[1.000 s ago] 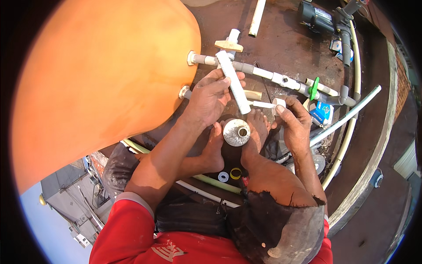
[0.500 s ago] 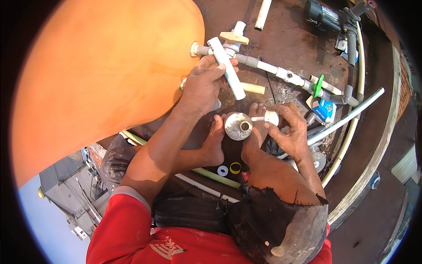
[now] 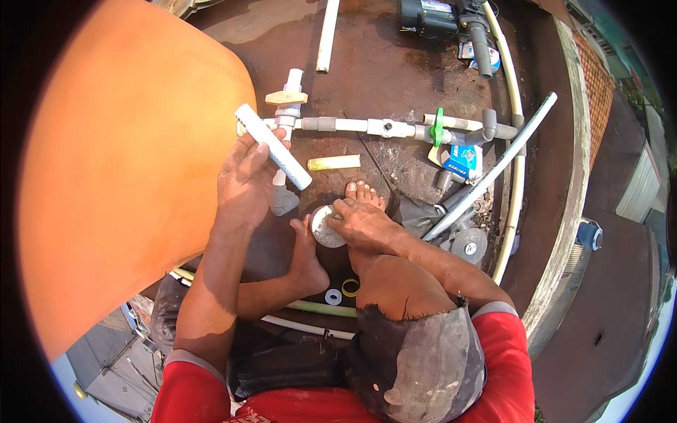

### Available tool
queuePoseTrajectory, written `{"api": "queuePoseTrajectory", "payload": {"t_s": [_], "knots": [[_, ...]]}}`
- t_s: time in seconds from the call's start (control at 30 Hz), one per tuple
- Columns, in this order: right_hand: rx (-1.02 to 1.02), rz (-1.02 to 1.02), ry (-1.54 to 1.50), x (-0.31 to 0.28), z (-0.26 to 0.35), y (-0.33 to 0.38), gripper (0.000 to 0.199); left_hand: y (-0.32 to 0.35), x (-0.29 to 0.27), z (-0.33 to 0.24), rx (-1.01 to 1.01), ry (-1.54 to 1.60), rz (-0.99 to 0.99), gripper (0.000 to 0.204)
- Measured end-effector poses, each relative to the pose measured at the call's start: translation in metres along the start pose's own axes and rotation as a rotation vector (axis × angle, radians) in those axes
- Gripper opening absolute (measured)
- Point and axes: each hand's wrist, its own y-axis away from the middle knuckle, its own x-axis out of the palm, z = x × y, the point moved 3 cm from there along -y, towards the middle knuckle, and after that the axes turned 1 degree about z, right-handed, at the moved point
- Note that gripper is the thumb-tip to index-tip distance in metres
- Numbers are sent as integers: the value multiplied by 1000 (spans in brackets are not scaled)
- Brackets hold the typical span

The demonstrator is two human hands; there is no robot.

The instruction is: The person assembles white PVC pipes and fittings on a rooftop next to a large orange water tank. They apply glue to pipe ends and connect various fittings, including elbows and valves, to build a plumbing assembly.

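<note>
A short white plastic pipe (image 3: pixel 273 146) is in my left hand (image 3: pixel 243 176), tilted, with the thumb across it and the fingers behind. Beside my bare foot stands a round can with a pale, crusted top (image 3: pixel 326 231). My right hand (image 3: pixel 365 224) is closed over the can's opening. Its fingers hide the white brush cap that they hold. A valve with a tan handle (image 3: pixel 286 98) sits in the pipe line just beyond the left hand, with a grey elbow (image 3: pixel 284 201) below it.
The orange tank (image 3: pixel 141 162) fills the left side. A green-handled valve (image 3: pixel 438 127), a blue box (image 3: pixel 464 162) and a long pale pipe (image 3: pixel 493 169) lie to the right. A black pump (image 3: pixel 429 17) stands at the back. White and yellow tape rolls (image 3: pixel 333 297) lie near my knee.
My right hand has brought the brush cap from beside the can onto its opening. The left hand still holds the short pipe. The whole view has shifted, with things appearing further left.
</note>
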Motion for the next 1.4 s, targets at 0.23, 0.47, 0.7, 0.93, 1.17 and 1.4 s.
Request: {"api": "queuePoseTrajectory", "payload": {"t_s": [0.23,0.47,0.7,0.93,1.17,1.4], "knots": [[140,-157,-405,-35,-23,29,38,-3,5,-5,-29,-11,-56,47],[673,-135,-1481,-69,-74,90,36,-5,14,-7,-74,-37,-151,41],[687,-942,-1178,-188,-173,106,47,-6,10,-4,-40,48,-72,41],[939,-935,-807,-212,-284,84,50,-8,14,-1,-46,37,-53,43],[888,-982,-887,-197,-304,57,41,-7,13,1,-60,-5,-58,45],[833,-723,-903,-198,-324,46,45,-8,22,3,-65,-26,-56,47]]}}
